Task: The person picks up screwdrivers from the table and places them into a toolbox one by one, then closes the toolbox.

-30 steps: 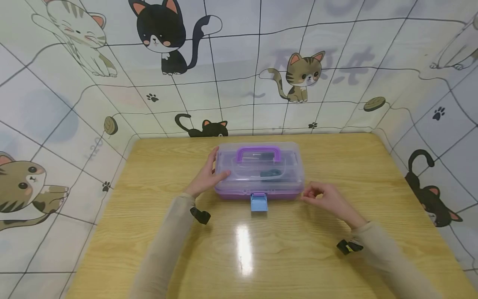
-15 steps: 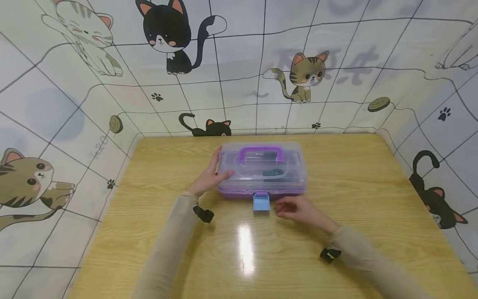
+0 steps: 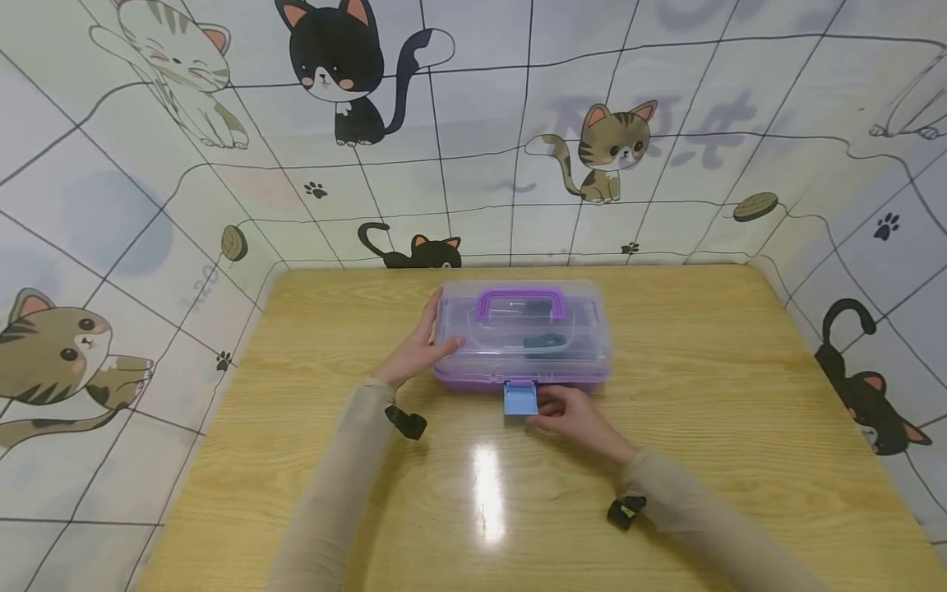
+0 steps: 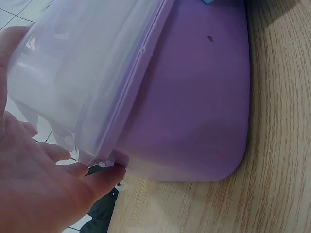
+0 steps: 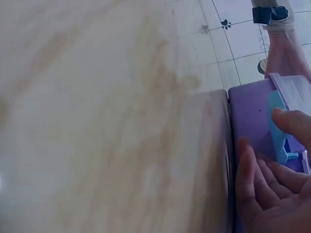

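A plastic storage box (image 3: 491,362) with a purple base and clear lid stands at the table's back edge. My left hand (image 3: 416,355) holds its left end. In the left wrist view the fingers (image 4: 104,182) wrap the corner under the lid's rim, with the thumb up against the lid. The light blue latch (image 3: 520,403) on the box's front sticks out, unfastened. My right hand (image 3: 577,418) is at the latch's right side. The right wrist view has the thumb touching the latch (image 5: 277,131) and the other fingers bent below it, near the base's front.
A carry handle (image 3: 521,294) in purple lies folded on the lid. Dark green items (image 3: 543,340) show through the lid, their kind unclear. The wooden table (image 3: 399,510) meets a cat-printed backdrop (image 3: 473,181) behind the box and at both sides.
My right hand has moved left along the box's front, from its right corner to the latch. My left hand keeps its hold on the box's left end. The view has shifted slightly.
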The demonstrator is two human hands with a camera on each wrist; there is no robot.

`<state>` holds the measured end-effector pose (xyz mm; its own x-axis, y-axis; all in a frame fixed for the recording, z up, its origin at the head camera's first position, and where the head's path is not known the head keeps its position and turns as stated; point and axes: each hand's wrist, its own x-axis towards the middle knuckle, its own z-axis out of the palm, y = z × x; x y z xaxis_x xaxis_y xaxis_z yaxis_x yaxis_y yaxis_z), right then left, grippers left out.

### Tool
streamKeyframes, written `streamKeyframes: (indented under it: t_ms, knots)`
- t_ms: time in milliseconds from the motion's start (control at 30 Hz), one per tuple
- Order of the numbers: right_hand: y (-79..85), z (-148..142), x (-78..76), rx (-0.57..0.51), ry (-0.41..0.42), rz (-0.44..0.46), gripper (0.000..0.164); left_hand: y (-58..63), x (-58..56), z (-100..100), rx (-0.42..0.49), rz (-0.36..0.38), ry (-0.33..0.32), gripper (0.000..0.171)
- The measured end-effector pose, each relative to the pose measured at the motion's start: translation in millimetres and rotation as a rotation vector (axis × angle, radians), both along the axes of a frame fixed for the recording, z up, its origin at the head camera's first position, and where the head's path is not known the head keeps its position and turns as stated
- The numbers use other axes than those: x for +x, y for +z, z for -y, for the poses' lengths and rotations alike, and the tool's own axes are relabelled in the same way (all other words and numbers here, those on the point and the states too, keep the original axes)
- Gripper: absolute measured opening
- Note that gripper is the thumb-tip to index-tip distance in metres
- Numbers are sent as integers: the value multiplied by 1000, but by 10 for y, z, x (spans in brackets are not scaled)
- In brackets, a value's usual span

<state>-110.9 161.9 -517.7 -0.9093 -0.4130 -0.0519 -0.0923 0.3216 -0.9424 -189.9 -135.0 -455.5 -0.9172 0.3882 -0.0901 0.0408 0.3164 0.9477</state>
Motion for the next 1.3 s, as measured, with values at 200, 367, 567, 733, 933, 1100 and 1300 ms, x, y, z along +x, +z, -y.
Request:
streamKeyframes:
  t_ms: [200,367,567,733,933,1100,1300]
  knots:
    - [12,1,25,26,-41,14,38,-9,0,-3,14,3,-19,95]
    - [78,20,26,17,-55,5,25,-17,0,9,12,0,-30,94]
    - [160,95,6,116,-115,-52,41,-44,-9,32,12,3,-31,96]
    - [197,163,9,150,-178,-44,50,-62,-26,38,18,4,-35,95]
    - [202,192,18,193,-232,11,52,-2,-17,23,8,32,-52,95]
    - [182,201,14,117,-227,100,53,198,75,2,27,44,-64,94]
    - [192,218,4,13,-224,141,56,265,125,-3,56,49,-68,93]
